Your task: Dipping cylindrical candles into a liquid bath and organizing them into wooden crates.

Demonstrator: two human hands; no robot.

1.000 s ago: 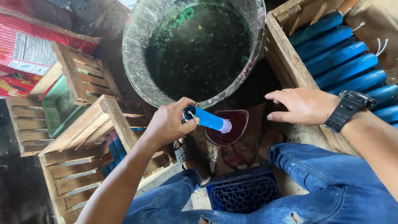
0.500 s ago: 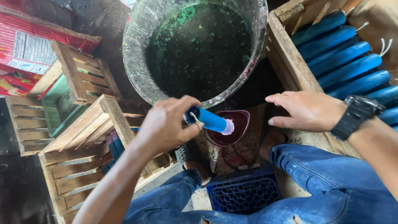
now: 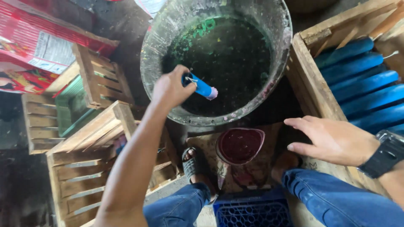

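Over the big grey tub (image 3: 277, 25) of dark liquid at 12 o'clock, the left hand (image 3: 170, 87) is closed round a blue candle (image 3: 201, 87), held tilted with its pale end toward 4 o'clock above the liquid. At 3 o'clock the right hand (image 3: 332, 138) lies open and flat, fingers spread, holding nothing, on the edge of a wooden crate (image 3: 309, 80) stacked with blue candles (image 3: 362, 86). Between the knees sits a small red bowl (image 3: 240, 145); empty wooden crates (image 3: 80, 168) crowd 8 to 10 o'clock, a blue plastic crate (image 3: 252, 212) at 6.
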